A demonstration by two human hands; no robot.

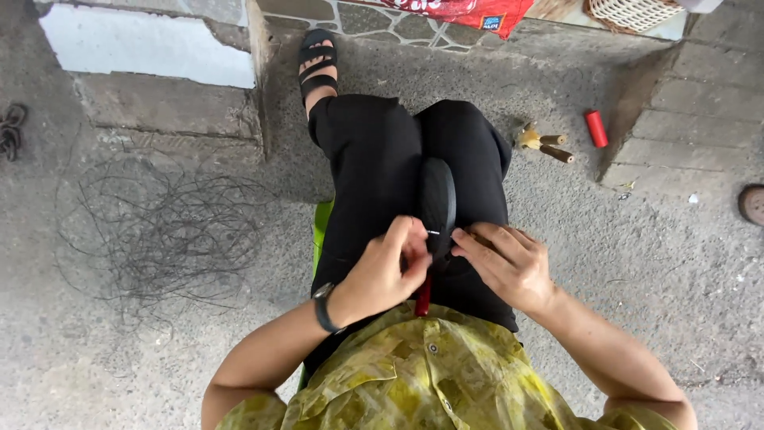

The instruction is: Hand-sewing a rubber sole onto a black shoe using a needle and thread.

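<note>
A black shoe (437, 197) lies on edge across my lap, on my black trousers. My left hand (390, 267) pinches a thin metal needle (432, 232) at the shoe's near end. My right hand (505, 259) presses its fingers against the same end from the right, holding the shoe. A red handle (422, 296) shows below my left hand; how it is held is hidden. A dark watch sits on my left wrist.
A tangle of dark thread (159, 235) spreads on the concrete at left. A red spool (596, 128) and wooden-handled tools (543, 143) lie at right by a brick step (700, 119). A sandalled foot (317, 65) reaches forward. A green stool edge (321, 227) shows under my leg.
</note>
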